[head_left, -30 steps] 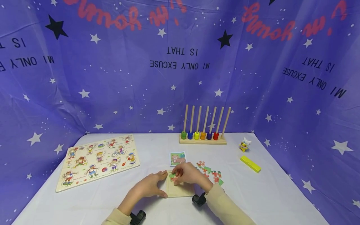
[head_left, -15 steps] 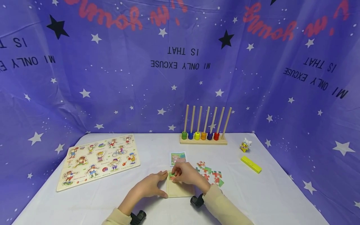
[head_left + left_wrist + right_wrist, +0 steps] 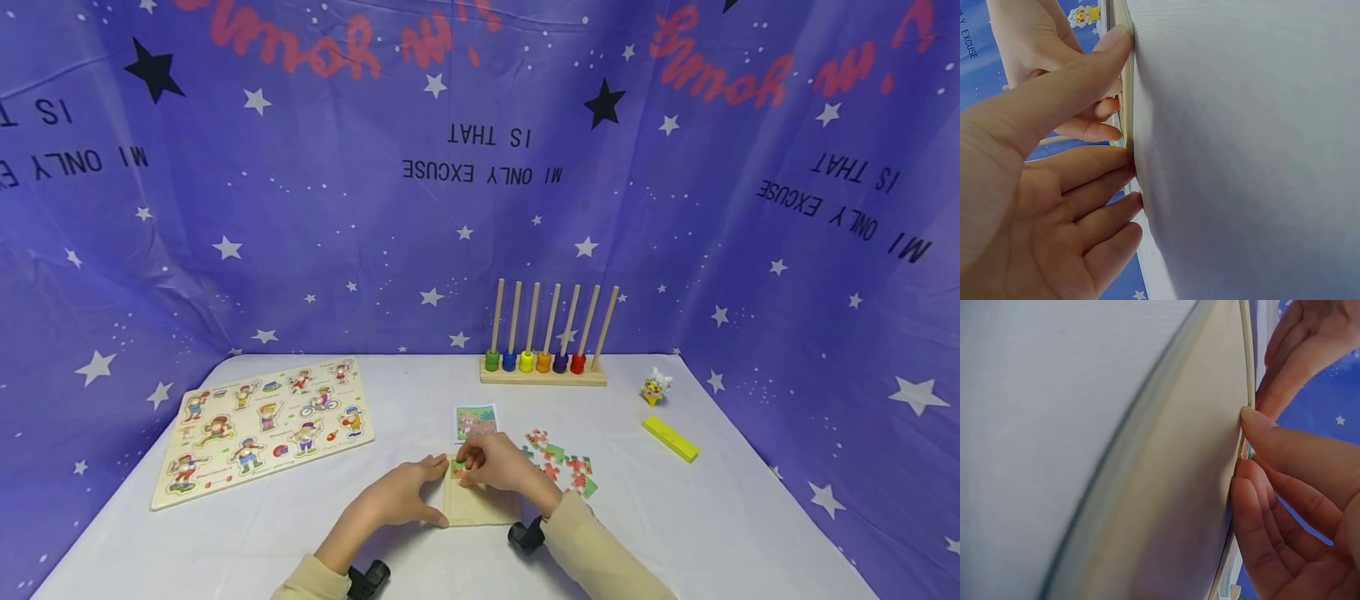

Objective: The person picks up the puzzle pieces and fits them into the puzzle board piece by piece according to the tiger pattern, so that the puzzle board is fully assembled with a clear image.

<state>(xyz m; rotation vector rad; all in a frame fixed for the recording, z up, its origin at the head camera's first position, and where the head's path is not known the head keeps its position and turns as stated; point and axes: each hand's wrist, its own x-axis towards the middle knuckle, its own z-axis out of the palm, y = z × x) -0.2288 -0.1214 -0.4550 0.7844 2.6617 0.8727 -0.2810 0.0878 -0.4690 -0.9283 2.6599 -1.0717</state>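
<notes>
White tabletop: R hand grip pinches puzzle piece on tray; L hand flat, steadying.

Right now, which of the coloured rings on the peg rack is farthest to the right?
The red ring, on the sixth peg; the green, blue, yellow, orange and purple rings sit left of it.

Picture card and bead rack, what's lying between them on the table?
Nothing: the head view shows bare white tablecloth between the picture card and bead rack.
</notes>
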